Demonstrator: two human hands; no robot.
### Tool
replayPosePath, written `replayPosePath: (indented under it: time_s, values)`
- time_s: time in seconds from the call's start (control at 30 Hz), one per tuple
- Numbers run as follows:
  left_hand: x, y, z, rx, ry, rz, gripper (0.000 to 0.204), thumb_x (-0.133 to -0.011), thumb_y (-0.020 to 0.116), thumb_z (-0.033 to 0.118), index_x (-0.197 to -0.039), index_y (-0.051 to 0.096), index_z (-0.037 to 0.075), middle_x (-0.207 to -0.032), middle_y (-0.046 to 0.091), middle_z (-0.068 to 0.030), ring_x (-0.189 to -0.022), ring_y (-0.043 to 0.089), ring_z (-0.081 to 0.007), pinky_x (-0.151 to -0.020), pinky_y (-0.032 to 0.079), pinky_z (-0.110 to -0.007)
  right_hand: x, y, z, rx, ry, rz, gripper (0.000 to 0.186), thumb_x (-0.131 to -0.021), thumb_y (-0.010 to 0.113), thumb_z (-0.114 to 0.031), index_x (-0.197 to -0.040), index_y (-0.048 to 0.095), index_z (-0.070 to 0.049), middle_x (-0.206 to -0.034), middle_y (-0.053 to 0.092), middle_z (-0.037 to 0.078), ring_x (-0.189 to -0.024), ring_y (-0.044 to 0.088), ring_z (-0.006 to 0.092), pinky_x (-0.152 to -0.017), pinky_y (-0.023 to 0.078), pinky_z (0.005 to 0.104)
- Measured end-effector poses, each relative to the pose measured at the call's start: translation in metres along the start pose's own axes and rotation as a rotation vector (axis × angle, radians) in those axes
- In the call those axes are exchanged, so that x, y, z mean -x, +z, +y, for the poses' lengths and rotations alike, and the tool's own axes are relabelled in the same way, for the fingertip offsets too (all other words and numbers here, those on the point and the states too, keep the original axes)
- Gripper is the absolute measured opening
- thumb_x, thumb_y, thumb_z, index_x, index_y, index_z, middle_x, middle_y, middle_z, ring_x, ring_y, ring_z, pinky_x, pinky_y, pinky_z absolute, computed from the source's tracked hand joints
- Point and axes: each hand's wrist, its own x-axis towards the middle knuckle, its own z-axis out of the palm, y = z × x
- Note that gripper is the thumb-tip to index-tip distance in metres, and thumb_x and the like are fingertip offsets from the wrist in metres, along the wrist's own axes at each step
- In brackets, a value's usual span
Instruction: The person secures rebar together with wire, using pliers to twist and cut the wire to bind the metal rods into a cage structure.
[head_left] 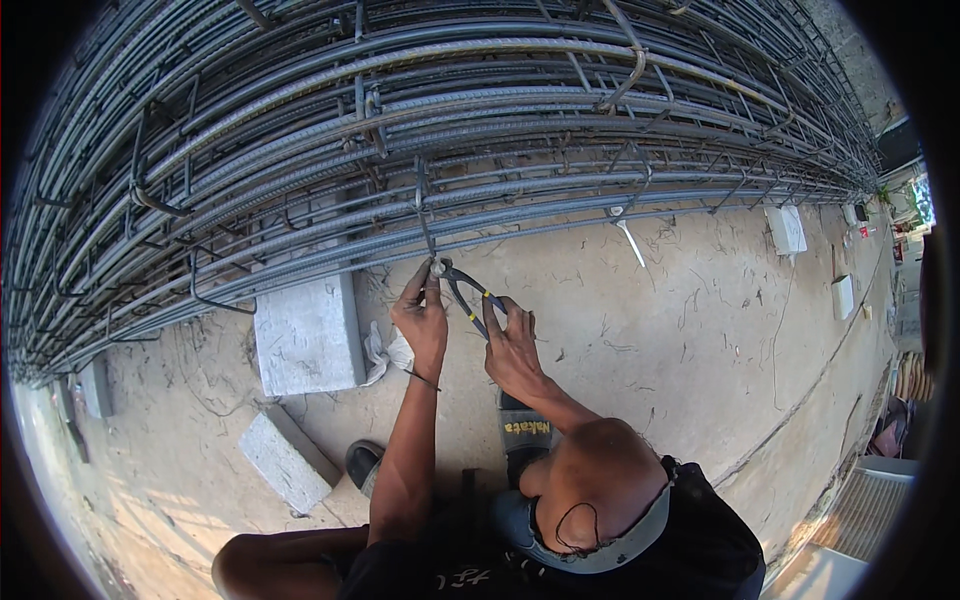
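A: What is the biggest thing here?

B: A long cage of steel bars [400, 130] is lying on grey blocks [308, 335] above the dusty floor [650, 320].

A: And the hands?

B: The right hand [512, 345] is squeezing pincers [462, 290], closed on their handles. The left hand [422, 318] is pinching thin wire [424, 225] at a bar. Both arms are reaching forward, hands close together.

A: Trouble?

B: I think the pincers might nip a finger, or the wire might snap.

Rebar cage [400, 120]: we see ribbed, dull grey steel.
Pliers [465, 290]: dark metal, yellow-trimmed handles.
Blocks [308, 335]: rough concrete.
Floor [680, 320]: matt, dusty concrete.
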Motion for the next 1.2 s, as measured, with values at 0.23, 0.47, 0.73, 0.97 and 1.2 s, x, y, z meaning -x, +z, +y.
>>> replayPosePath:
  time_s: [0.23, 0.47, 0.73, 0.97, 1.2]
  values:
    - [0.011, 0.0, 0.006, 0.125, -0.159, 0.019, 0.03, -0.092, 0.056, 0.01, -0.12, 0.06, -0.002, -0.1, 0.069, -0.0114, -0.089, 0.061, -0.0111, -0.078, 0.048, -0.025, 0.001, 0.017, -0.021, 0.047, 0.098, -0.012, 0.063, -0.072, 0.054, 0.004, -0.132, 0.037, 0.01, -0.13, 0.029, 0.027, -0.115, 0.037, 0.0463, -0.096, 0.027, 0.0649]
    - [0.016, 0.006, 0.009, 0.183, -0.153, -0.014, 0.035, -0.094, 0.055, 0.014, -0.123, 0.056, -0.006, -0.109, 0.066, -0.0144, -0.099, 0.059, -0.0137, -0.084, 0.046, -0.025, 0.0, 0.017, -0.02, -0.013, 0.124, -0.025, 0.065, -0.072, 0.054, 0.004, -0.134, 0.036, 0.009, -0.132, 0.028, 0.03, -0.116, 0.037, 0.0484, -0.098, 0.025, 0.0653]
    - [0.018, 0.006, 0.004, 0.242, -0.169, 0.002, 0.039, -0.091, 0.06, 0.011, -0.125, 0.053, -0.007, -0.113, 0.064, -0.0157, -0.102, 0.059, -0.0153, -0.086, 0.047, -0.027, -0.005, 0.016, -0.011, 0.165, 0.027, 0.017, 0.062, -0.074, 0.053, 0.001, -0.134, 0.037, 0.009, -0.133, 0.026, 0.032, -0.12, 0.031, 0.0492, -0.096, 0.025, 0.0692]
    - [0.017, 0.008, 0.01, 0.259, -0.217, -0.007, 0.037, -0.09, 0.062, 0.008, -0.122, 0.055, -0.008, -0.107, 0.066, -0.0141, -0.099, 0.06, -0.014, -0.084, 0.047, -0.025, -0.009, 0.016, -0.005, -0.133, -0.045, -0.101, 0.076, -0.068, 0.053, 0.008, -0.14, 0.029, 0.006, -0.133, 0.025, 0.033, -0.12, 0.029, 0.0504, -0.101, 0.028, 0.057]
    - [0.015, 0.007, 0.008, 0.355, -0.224, 0.012, 0.035, -0.091, 0.061, 0.01, -0.121, 0.055, -0.009, -0.107, 0.066, -0.0135, -0.097, 0.061, -0.0133, -0.081, 0.048, -0.023, -0.017, 0.008, -0.002, 0.135, -0.058, -0.067, 0.07, -0.073, 0.052, 0.003, -0.139, 0.032, 0.005, -0.131, 0.028, 0.03, -0.117, 0.033, 0.0455, -0.095, 0.03, 0.0627]
